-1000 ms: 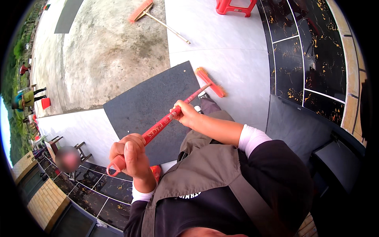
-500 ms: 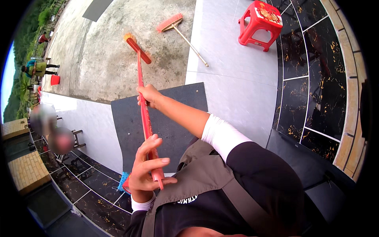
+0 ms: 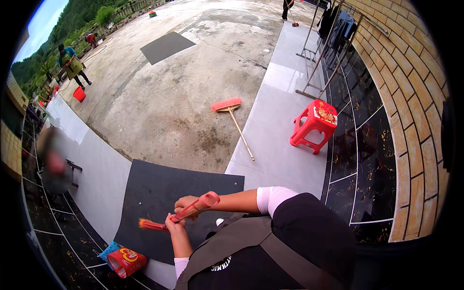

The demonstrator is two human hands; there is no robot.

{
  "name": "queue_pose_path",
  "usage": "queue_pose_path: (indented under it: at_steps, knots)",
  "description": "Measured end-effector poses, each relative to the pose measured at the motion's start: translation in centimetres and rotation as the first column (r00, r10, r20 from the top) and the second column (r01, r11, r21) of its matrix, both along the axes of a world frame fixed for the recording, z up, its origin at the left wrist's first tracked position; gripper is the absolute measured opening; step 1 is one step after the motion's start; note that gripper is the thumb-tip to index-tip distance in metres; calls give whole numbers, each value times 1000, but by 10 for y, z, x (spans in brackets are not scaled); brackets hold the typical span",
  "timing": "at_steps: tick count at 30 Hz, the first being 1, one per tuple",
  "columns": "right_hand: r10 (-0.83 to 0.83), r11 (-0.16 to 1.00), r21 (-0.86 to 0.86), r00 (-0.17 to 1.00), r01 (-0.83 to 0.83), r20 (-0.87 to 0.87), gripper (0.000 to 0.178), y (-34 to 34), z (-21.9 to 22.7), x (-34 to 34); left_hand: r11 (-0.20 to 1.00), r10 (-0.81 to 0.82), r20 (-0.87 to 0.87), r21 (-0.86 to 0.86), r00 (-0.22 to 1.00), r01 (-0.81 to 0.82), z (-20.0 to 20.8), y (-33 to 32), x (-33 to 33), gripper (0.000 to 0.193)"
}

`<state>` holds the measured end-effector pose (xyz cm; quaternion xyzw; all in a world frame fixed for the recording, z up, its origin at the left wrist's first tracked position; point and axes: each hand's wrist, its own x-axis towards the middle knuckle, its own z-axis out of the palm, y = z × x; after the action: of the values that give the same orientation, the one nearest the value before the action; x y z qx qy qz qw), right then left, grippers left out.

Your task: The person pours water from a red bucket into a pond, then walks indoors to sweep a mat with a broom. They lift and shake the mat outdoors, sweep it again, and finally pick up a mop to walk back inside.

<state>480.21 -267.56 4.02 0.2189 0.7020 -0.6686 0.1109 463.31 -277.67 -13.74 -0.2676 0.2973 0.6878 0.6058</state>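
Note:
Both hands are close together over the dark grey mat [image 3: 159, 181], on a broom [image 3: 193, 208] with a red handle. My left hand [image 3: 175, 223] is closed round the handle, nearer the broom's head. My right hand [image 3: 186, 203] also grips the handle, just beyond the left; the handle partly covers its fingers. The thick handle end points up and right toward me. Orange bristles [image 3: 144, 223] show at the left, above or on the mat; whether they touch it I cannot tell.
A pink broom [image 3: 226, 104] lies across concrete and pale tiles. A red stool [image 3: 314, 126] stands at right, a clothes rack [image 3: 333, 48] behind it. Near left are a red packet [image 3: 126, 262] and a blurred seated shape [image 3: 55, 164]. A person [image 3: 72, 65] stands near a red bucket [image 3: 79, 94].
The broom has swung back from the concrete to the mat, its head now at left near me. My left hand, open before, has closed on the handle. The view has tilted up.

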Motion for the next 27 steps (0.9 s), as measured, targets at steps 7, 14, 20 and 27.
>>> queue_pose_path:
  at_steps: [7, 14, 20, 27]
  knots:
    - [-246, 938, -341, 823, 69, -511, 17, -59, 51, 27, 774, 452, -215, -387, 865, -501, 8, -94, 36, 16]
    - [-15, 938, -311, 880, -152, -475, 24, -73, 24, -17, 475, 744, -125, -592, 657, -651, 11, -144, 70, 22]
    - [88, 979, -146, 945, -140, -315, 20, -78, 7, -27, 667, 569, -9, -580, 822, -468, -77, -125, 88, 6]
    - [259, 829, 559, 871, 22, -418, 22, -45, 81, -42, 953, 267, 19, -153, 963, -262, 5, 46, 61, 12]
